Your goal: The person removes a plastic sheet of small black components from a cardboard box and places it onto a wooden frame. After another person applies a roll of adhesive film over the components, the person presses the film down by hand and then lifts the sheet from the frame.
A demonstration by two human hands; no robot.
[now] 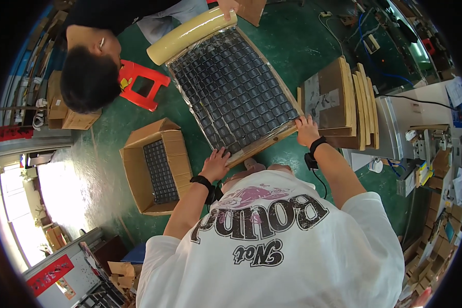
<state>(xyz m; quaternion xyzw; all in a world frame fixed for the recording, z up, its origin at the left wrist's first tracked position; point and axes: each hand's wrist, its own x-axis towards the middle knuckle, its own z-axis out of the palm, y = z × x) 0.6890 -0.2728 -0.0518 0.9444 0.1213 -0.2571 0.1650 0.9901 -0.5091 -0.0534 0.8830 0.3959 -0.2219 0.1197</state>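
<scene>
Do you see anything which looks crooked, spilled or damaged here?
I see nothing spilled or broken. The clear film looks crumpled along the wooden frame's left edge, and the boards at right sit unevenly, edges not lined up.

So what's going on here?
The person wearing the camera has their left grip and right grip at the near corners of a wood-edged board bearing rows of black square pieces under what looks like clear film. At the far end, a co-worker's hand is on one end of a yellowish roll lying across the board. An open cardboard box with similar pieces stands to the left.
</scene>
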